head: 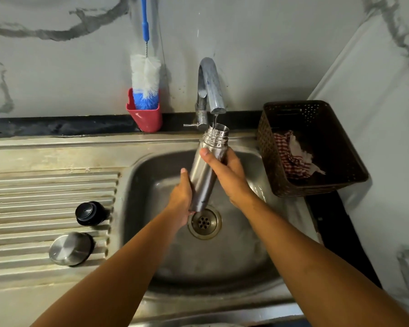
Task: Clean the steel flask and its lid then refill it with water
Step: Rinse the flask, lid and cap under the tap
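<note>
**Both hands hold flask under running tap**

The left hand [181, 199] wraps the lower body of the steel flask [202, 178], fingers curled around it with the thumb up along the wall. The right hand [227, 175] clasps the upper body just below the threaded neck, thumb across the front. Both hands are pressed closed on the flask; neither is spread.

The flask sits at centre frame, above the sink [151, 175], tilted with its open mouth up and to the right, directly below the tap [210, 90]. A thin stream of water enters the mouth. The base hangs just above the drain [204, 223].

The black inner stopper [90, 213] and the steel lid [70, 249] rest on the ribbed drainboard [45, 192] at lower left, well apart from the flask. A bottle brush [145, 76] stands in a red holder [147, 116] at upper centre-left. A dark basket [316, 147] holding a checked cloth [291, 156] sits at right.

Handling notes (judgement):
- The wall is rigid, polished steel; when wet it is likely slippery.
- Weight increases as water fills; support near the base is advisable.
- Grip the plain cylinder, not the threads, which are narrow and ridged.
- The flask is not fragile, but a drop into the sink may dent it.
</note>
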A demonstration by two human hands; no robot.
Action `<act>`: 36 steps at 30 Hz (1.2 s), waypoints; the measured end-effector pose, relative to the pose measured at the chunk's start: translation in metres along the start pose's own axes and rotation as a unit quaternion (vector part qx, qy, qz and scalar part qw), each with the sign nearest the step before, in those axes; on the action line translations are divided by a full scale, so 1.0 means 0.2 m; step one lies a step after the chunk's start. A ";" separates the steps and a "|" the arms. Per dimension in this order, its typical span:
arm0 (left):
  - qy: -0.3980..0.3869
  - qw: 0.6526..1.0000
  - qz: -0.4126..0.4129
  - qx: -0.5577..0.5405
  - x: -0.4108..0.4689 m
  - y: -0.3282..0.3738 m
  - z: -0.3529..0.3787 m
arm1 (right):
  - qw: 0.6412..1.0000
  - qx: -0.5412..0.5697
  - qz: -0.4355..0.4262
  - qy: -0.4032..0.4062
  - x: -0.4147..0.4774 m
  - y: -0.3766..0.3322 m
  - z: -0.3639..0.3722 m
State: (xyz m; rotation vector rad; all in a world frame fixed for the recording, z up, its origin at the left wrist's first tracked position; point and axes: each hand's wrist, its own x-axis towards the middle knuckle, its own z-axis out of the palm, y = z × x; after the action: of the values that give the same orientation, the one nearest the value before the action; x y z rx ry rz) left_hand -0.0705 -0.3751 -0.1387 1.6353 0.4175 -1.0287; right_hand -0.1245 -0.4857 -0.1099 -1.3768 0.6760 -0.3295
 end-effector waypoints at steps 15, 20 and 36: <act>-0.114 0.937 0.329 -0.036 -0.05 0.24 0.12 | 0.990 0.114 0.078 -0.008 -0.03 0.02 0.06; -0.227 0.951 0.208 -0.011 -0.03 0.40 0.08 | 0.979 0.124 0.134 -0.089 0.02 0.00 0.00; -0.060 0.978 0.181 -0.088 -0.04 0.44 0.19 | 0.997 -0.020 -0.044 -0.059 -0.06 0.16 -0.08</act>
State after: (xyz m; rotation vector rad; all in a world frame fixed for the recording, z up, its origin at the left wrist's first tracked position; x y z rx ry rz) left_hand -0.0272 -0.4378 -0.0791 1.4174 0.1173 -0.7864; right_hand -0.1490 -0.4842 -0.1381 -1.4549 0.5265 -0.3034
